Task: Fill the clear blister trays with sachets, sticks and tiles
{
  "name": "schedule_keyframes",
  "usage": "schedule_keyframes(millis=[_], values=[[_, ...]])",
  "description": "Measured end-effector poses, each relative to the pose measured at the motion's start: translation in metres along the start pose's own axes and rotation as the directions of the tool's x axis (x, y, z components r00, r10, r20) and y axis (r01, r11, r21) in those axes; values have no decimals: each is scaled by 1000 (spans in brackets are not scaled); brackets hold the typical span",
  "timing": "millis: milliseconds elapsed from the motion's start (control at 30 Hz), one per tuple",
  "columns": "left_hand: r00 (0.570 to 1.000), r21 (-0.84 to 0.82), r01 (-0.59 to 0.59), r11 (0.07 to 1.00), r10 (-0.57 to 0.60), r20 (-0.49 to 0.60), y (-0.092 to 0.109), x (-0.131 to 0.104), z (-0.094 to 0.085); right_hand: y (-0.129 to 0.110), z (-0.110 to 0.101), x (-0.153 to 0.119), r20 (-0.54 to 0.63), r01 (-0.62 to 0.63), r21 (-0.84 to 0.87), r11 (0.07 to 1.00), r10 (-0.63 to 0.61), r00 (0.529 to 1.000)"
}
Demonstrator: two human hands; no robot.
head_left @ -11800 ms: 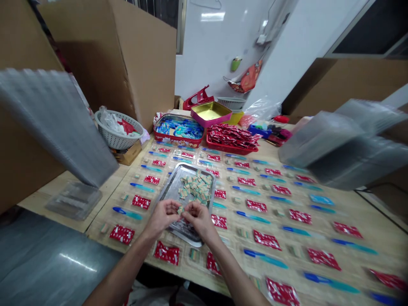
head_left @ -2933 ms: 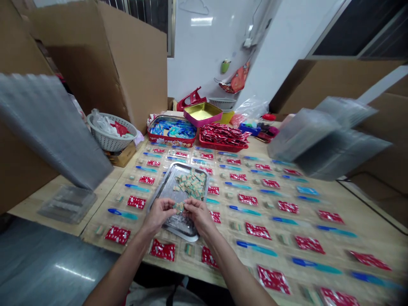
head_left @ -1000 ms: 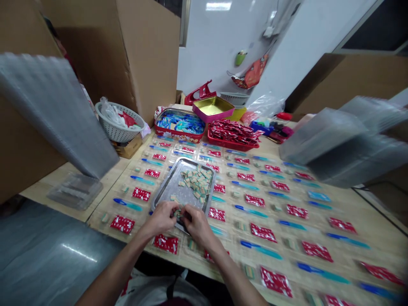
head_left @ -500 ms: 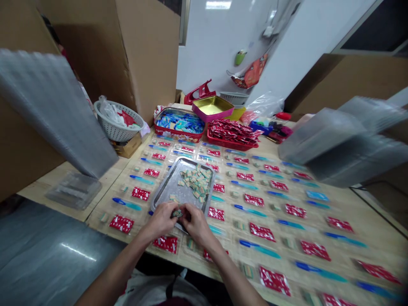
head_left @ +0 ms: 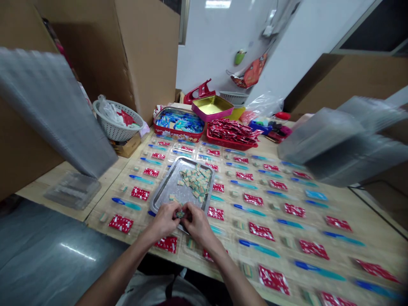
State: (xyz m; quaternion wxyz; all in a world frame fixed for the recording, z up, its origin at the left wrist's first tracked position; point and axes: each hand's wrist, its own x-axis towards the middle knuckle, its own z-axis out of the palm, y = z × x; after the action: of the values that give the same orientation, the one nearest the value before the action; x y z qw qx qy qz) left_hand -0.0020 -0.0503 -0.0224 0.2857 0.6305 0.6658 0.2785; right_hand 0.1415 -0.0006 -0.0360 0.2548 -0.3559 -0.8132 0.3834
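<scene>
**Both hands meet over the near end of the metal tray, a striped piece between them**

Centre of frame, a little low: left hand [head_left: 165,219] and right hand [head_left: 198,223] come together above the metal tray [head_left: 167,187]. Fingers of both closed on a small striped piece [head_left: 180,214], green and tan, partly hidden by the fingertips; exact count in the grip can't be told. Forearms enter from the bottom edge.

Tray lies flat, at a slant. Loose pieces [head_left: 195,182], same colouring, heaped in its upper right part; a few more just above the fingers.

Surface [head_left: 366,197] is pale wood. Rows of clear plastic holders run from bottom right of frame up to the centre, around the tray. Many carry a red packet [head_left: 140,193] with white marks, a slim blue-and-teal item [head_left: 126,204] and small striped blocks [head_left: 247,270]. One light blue packet [head_left: 315,195] at right.

Top centre, beyond the rows: red tin [head_left: 178,135] of blue packets [head_left: 185,123]; red basket [head_left: 231,145] heaped with shiny red packets [head_left: 231,131]; pink tin [head_left: 223,115], gold inside, between and behind them.

Upper left: perforated grey basket [head_left: 117,133] holding plastic bags, beside a cardboard box [head_left: 153,55]. Stacked clear plastic at far left [head_left: 60,114] leans; more at right, blurred.
</scene>
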Motion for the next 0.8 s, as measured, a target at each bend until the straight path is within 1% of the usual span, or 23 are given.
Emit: schedule_keyframes(millis=[200,333,400,533,667,800], values=[[999,18,-32,999,32,-20,3,-2,0,-1,-4,-1,17,31,15,999,-31,999],[999,53,-37,998,38,-21,4,-2,0,2,-7,-4,-35,17,-24,1000,-18,999],[999,66,-42,997,43,-14,5,-2,1,2,-6,-6,-40,16,-35,999,-17,999],[999,70,-47,996,48,-11,6,-2,2,1,-5,-8,-14,4,16,1000,-4,1000],[1000,88,-29,996,29,-4,9,-2,2,1,-5,-8,-69,-24,31,999,26,997],[999,79,-35,996,35,0,10,-3,2,1,-4,-9,-48,-11,45,999,14,999]])
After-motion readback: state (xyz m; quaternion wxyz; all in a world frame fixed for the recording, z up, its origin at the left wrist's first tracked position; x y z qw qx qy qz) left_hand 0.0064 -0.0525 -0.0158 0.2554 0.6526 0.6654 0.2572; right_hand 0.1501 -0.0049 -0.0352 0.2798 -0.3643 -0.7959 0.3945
